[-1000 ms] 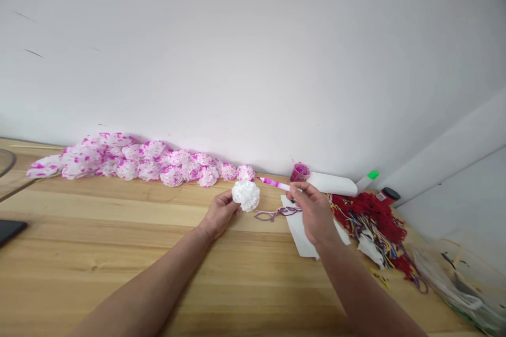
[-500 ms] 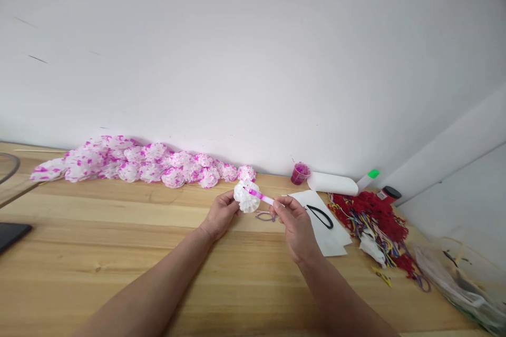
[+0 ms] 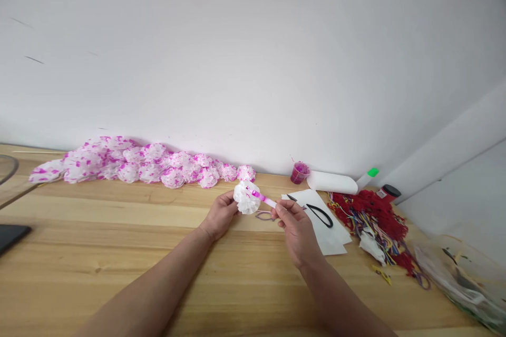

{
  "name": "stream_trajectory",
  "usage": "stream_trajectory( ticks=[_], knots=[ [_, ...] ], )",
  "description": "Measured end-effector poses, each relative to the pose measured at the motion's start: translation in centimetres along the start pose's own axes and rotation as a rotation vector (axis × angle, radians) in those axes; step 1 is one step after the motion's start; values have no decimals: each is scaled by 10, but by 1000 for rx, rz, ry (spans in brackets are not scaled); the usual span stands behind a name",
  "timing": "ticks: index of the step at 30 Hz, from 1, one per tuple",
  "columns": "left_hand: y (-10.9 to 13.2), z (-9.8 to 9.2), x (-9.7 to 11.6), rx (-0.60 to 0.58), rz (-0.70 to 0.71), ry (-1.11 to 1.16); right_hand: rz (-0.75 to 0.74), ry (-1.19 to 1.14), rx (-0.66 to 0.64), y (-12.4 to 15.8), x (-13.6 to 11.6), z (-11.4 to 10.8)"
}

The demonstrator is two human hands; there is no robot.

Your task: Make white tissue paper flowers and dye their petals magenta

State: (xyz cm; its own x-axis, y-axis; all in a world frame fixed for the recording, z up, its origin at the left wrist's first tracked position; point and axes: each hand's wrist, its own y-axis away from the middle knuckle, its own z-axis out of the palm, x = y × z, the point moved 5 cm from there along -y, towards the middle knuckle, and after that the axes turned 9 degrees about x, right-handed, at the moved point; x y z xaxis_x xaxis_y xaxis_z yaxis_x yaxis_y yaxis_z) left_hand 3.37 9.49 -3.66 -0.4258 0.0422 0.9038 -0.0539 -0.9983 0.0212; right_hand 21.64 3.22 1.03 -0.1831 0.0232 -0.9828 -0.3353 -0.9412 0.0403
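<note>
My left hand (image 3: 220,215) pinches a white ruffled paper flower (image 3: 246,204) from its left side, above the table. A few small magenta marks show on the upper part of its petals. In my right hand (image 3: 295,229) is a thin white stick (image 3: 269,202) whose far end is stained magenta. That end lies at the right side of the flower, close to or touching the petals. Behind the flower, a row of similar paper flowers (image 3: 174,168) spotted with magenta lies along the wall.
Against the wall stands a clear cup (image 3: 299,172) of magenta liquid, beside a white roll (image 3: 332,182). Black-handled scissors (image 3: 324,217) lie on white paper (image 3: 334,242). Farther right are a tangled heap of red and coloured yarn (image 3: 379,221), a black-lidded jar (image 3: 389,192) and a plastic bag (image 3: 458,284).
The stick's stained end has shifted slightly right and down, uncovering magenta marks on the flower. My right hand has moved a little; my left still holds the flower in about the same place.
</note>
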Motion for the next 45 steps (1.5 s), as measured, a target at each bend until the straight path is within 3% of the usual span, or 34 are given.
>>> stream_trajectory(
  ticks=[7, 11, 17, 22, 28, 37, 45],
  knots=[
    [-1, 0, -1, -2, -26, 53, 39, -10, -53, 18, 4, 3],
    [2, 3, 0, 5, -75, 100, 53, -88, -9, 13, 1, -6],
    [7, 9, 4, -11, -146, 164, 218, -260, 45, 5, 6, -7],
    [6, 7, 4, -8, -156, 192, 300, -288, -18, 16, 13, 1],
    [4, 7, 5, -9, -151, 227, 285, -297, -85, 24, 11, 0],
    [9, 11, 6, -51, -219, 268, 406, -411, 39, 16, 19, -1],
    [8, 11, 8, -39, -216, 302, 420, -398, -87, 33, 20, 8]
  ],
)
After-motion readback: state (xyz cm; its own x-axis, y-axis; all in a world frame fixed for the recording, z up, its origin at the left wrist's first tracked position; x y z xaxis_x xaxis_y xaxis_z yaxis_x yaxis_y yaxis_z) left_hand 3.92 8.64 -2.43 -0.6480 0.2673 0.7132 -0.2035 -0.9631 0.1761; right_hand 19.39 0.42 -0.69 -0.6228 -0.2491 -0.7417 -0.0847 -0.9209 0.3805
